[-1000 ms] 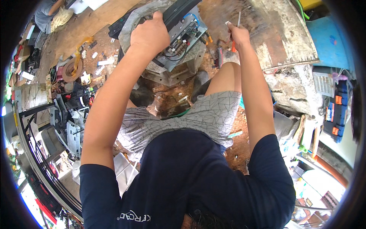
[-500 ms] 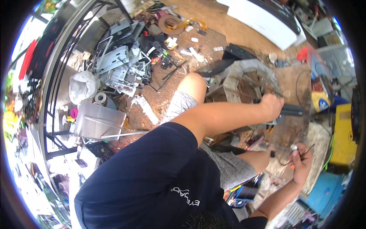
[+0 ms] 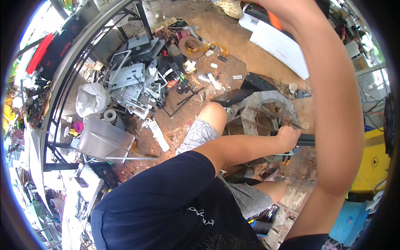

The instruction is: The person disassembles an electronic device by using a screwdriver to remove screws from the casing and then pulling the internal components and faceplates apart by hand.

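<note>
My left hand (image 3: 288,138) is closed in a fist around a long black part (image 3: 306,140), which sticks out past the fist to the right. It sits at the near right side of a grey, many-sided metal frame (image 3: 250,116) with a rusty inside. A thin bar lies across the frame near my knuckles. Just under the fist show small yellow-orange handles (image 3: 286,159). My right arm reaches up across the right side, and my right hand (image 3: 283,6) is cut off by the top edge, its fingers out of sight. An orange thing (image 3: 274,20) shows beside its wrist.
Metal panels and scrap parts (image 3: 129,79) are heaped at the far left beside a black rack (image 3: 58,121). A white plastic bag (image 3: 91,100) and a clear bin (image 3: 102,139) stand nearer. A white casing (image 3: 279,48) lies at the back; a blue container (image 3: 348,218) is at lower right.
My right hand has swung from the lower right, where it held a small silvery piece with a cable, up to the top edge. My left hand stays closed on the black part.
</note>
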Tool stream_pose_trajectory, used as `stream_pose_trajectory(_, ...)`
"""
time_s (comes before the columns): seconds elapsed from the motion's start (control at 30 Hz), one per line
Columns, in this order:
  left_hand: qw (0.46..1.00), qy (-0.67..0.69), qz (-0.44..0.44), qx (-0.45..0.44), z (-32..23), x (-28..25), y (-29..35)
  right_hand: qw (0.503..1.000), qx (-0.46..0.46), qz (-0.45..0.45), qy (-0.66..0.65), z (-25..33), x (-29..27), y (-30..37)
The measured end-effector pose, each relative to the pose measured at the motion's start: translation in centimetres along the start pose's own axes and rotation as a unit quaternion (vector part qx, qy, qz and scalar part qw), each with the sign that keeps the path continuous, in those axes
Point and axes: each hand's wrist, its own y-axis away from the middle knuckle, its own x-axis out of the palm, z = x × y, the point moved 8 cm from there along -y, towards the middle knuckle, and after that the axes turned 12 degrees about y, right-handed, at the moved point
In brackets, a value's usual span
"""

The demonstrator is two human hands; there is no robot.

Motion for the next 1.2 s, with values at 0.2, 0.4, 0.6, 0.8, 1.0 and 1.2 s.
stream_pose_trajectory(0.2,0.999,0.026,-0.019,-0.012,1.9,-0.7,1.2,0.987,0.085,-0.011,-0.136,-19.0,-1.9,15.0)
stream_pose_trajectory(0.4,0.997,-0.071,0.035,0.016,-0.6,-1.8,0.1,0.819,0.454,-0.3,-0.182,-43.6,-0.6,40.4)
stream_pose_trajectory(0.6,0.991,-0.119,0.06,-0.024,0.2,-1.2,-0.7,0.69,0.584,-0.322,-0.282,-50.0,13.1,47.5)
stream_pose_trajectory(0.8,0.983,-0.153,0.093,-0.043,-1.0,-0.3,-0.5,0.708,0.599,-0.358,-0.112,-55.3,13.6,47.4)
stream_pose_trajectory(1.0,0.989,-0.134,0.06,-0.033,0.0,-0.9,-0.2,0.767,0.604,-0.201,0.082,-54.6,10.7,42.1)
stream_pose_trajectory(1.2,0.994,-0.102,0.036,-0.001,-1.3,-0.5,0.1,0.756,0.636,-0.137,0.075,-56.7,11.1,42.5)
